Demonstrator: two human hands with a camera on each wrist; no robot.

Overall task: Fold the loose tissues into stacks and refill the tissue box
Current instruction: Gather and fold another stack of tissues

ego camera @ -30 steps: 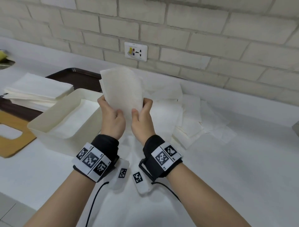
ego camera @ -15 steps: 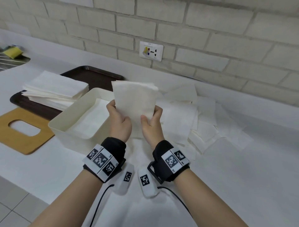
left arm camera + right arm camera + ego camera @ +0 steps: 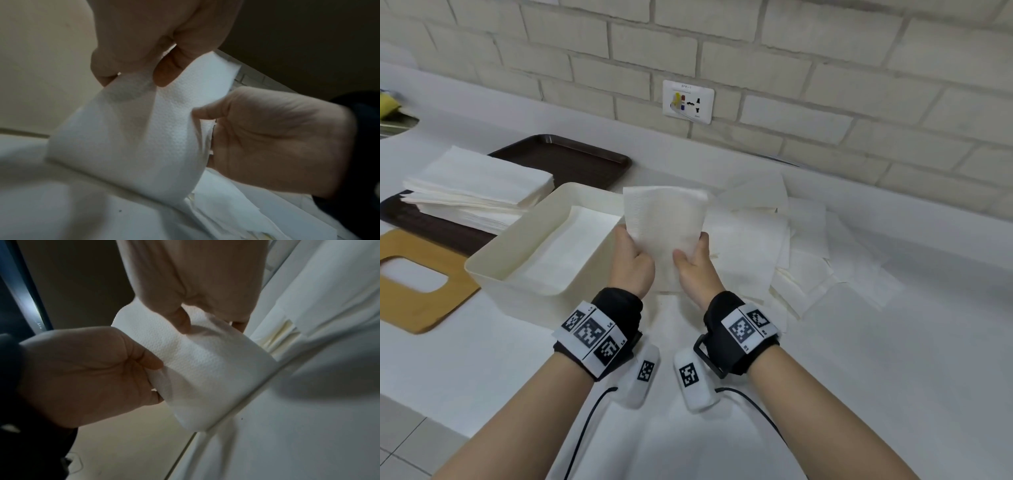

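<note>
A folded white tissue (image 3: 664, 219) stands upright in the air, just right of the cream tissue box (image 3: 493, 263). My left hand (image 3: 633, 262) pinches its lower left edge and my right hand (image 3: 695, 270) pinches its lower right edge, thumbs toward me. In the left wrist view my left fingers (image 3: 164, 69) pinch the tissue (image 3: 144, 138), with my right hand (image 3: 277, 138) opposite. The right wrist view shows the same tissue (image 3: 205, 369) curved between both hands. Flat tissues (image 3: 571, 253) lie inside the open box. Loose tissues (image 3: 798, 250) are strewn to the right.
A tall stack of tissues (image 3: 476, 185) sits on a dark brown tray (image 3: 571, 157) at the back left. A wooden lid with a slot (image 3: 421, 308) lies left of the box. A wall socket (image 3: 688, 101) is on the brick wall behind. The counter's front edge is near.
Both hands have kept their hold on the tissue. It leaned and looked taller a second ago; now it stands squarer and lower between the hands.
</note>
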